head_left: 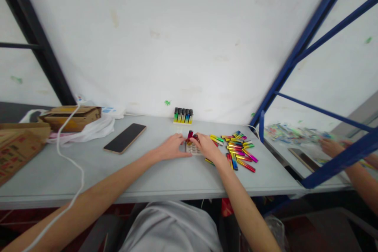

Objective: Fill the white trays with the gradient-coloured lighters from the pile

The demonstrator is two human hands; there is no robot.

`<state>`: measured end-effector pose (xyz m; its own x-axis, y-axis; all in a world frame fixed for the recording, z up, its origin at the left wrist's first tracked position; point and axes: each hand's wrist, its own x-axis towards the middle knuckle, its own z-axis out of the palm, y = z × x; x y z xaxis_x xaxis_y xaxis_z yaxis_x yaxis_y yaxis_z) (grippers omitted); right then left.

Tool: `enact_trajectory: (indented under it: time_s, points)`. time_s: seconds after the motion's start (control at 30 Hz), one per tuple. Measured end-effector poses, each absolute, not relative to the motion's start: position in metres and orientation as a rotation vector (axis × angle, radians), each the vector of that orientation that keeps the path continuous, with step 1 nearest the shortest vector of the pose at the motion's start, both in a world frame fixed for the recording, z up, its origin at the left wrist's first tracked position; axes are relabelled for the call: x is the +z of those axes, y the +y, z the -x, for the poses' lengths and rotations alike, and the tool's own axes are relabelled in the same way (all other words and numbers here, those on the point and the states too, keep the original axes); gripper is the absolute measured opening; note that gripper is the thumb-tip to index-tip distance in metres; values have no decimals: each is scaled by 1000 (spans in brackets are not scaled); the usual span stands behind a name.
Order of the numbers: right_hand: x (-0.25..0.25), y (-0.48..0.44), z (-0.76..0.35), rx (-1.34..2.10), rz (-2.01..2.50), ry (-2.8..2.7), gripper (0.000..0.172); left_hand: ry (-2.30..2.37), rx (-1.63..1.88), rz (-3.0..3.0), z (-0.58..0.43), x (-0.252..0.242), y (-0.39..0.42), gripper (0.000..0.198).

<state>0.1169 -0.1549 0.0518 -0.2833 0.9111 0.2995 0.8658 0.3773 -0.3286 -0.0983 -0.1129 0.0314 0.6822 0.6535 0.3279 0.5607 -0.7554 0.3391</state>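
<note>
A small white holder with rows of holes (193, 151) lies on the table in front of me. My left hand (173, 147) grips its left side, thumb along the front edge and fingers at the back corner. One red and gold lighter (189, 135) stands upright in the holder's back left corner, beside my left fingertips. My right hand (208, 147) reaches over the holder's right part, its fingers pinched on a lighter with a dark red top (195, 137). Most of that lighter is hidden by the fingers. To the right lies a loose pile of shiny multicoloured lighters (236, 147).
Against the wall stands a filled block of lighters (183, 115). A phone (125, 138) and cardboard boxes (72, 118) are on the left, with a white cable (69, 159) hanging across. A blue metal frame (283, 82) rises at right; beyond it another person's hands (330, 145) work.
</note>
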Motion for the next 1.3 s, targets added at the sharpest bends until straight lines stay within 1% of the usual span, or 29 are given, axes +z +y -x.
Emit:
enact_trajectory:
  time_s: [0.1, 0.33, 0.53, 0.63, 0.7, 0.8, 0.87, 0.97, 1.1, 1.2, 1.3]
  points:
    - [49, -154, -112, 48, 1661, -2155, 34, 994, 634, -2707, 98, 32, -114, 56]
    - [52, -159, -104, 51, 1695, -2190, 37, 981, 655, -2702, 100, 31, -112, 54]
    - [52, -163, -102, 82, 1705, -2273, 32, 968, 634, -2720, 98, 30, -111, 54]
    - [56, -158, -117, 144, 1577, -2282, 32, 991, 640, -2699, 100, 30, -108, 57]
    - [61, -153, -137, 191, 1527, -2275, 29, 1023, 639, -2681, 104, 30, -105, 59]
    - [70, -147, -176, 139, 1655, -2174, 16, 1063, 630, -2667, 111, 33, -102, 59]
    - [74, -146, -201, 117, 1799, -2114, 14, 1074, 631, -2669, 113, 34, -101, 58]
    - [72, -148, -224, 128, 1976, -2103, 15, 1085, 630, -2685, 113, 36, -102, 56]
    - [64, -148, -225, 168, 2070, -2131, 11, 1080, 625, -2685, 110, 35, -105, 55]
    - [63, -146, -222, 132, 2069, -2114, 14, 1067, 615, -2687, 108, 35, -107, 55]
    - [67, -145, -223, 79, 2035, -2022, 26, 1065, 600, -2693, 108, 35, -107, 57]
